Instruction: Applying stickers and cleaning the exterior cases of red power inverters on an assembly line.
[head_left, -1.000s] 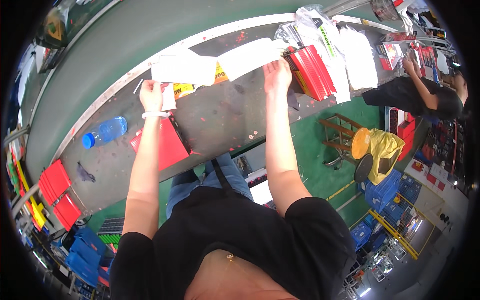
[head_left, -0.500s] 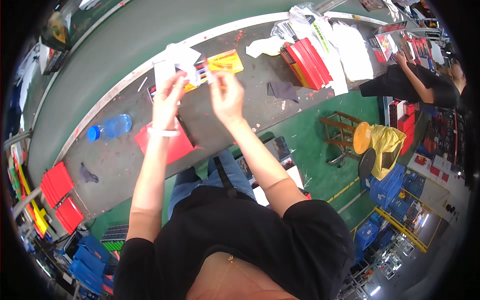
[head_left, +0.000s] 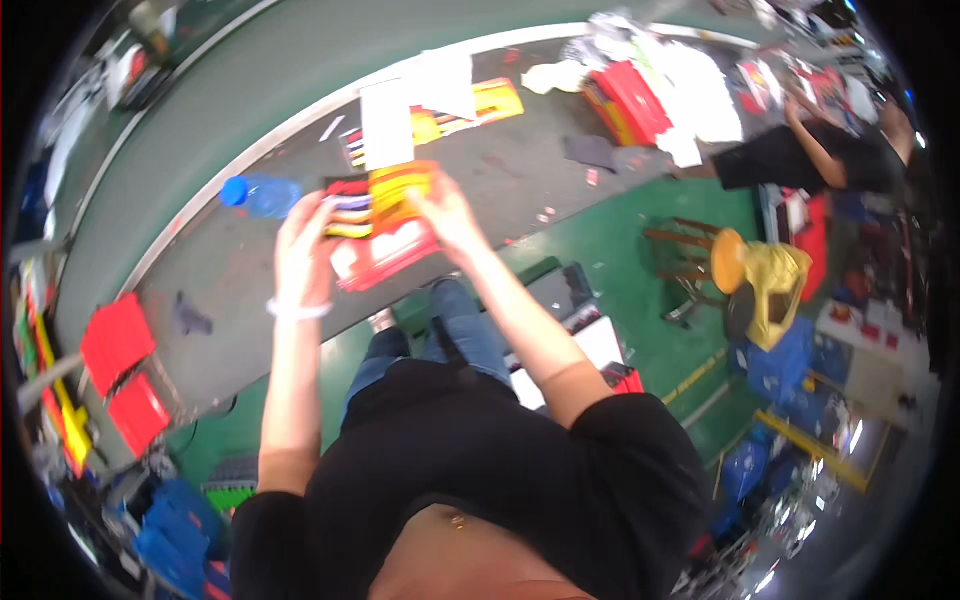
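Both hands hold up a flat yellow and orange pack (head_left: 385, 198) with coloured stripes above the grey worktable (head_left: 500, 190). My left hand (head_left: 305, 245) grips its left edge, where the stripes are purple and red. My right hand (head_left: 445, 210) grips its right edge. A red flat pack (head_left: 392, 260) lies on the table just under the held one. A white band circles my left wrist.
A blue bottle (head_left: 255, 193) lies left of my hands. White sheets (head_left: 415, 100) and a yellow pack (head_left: 480, 105) lie beyond. Red boxes (head_left: 630, 100) stand at the right, red trays (head_left: 118, 340) at the left. Another person (head_left: 810, 155) works at the far right, near a yellow stool (head_left: 765, 275).
My hands left the white sheets at the table's far side, came together and drew back toward me, now holding the striped pack over the red one.
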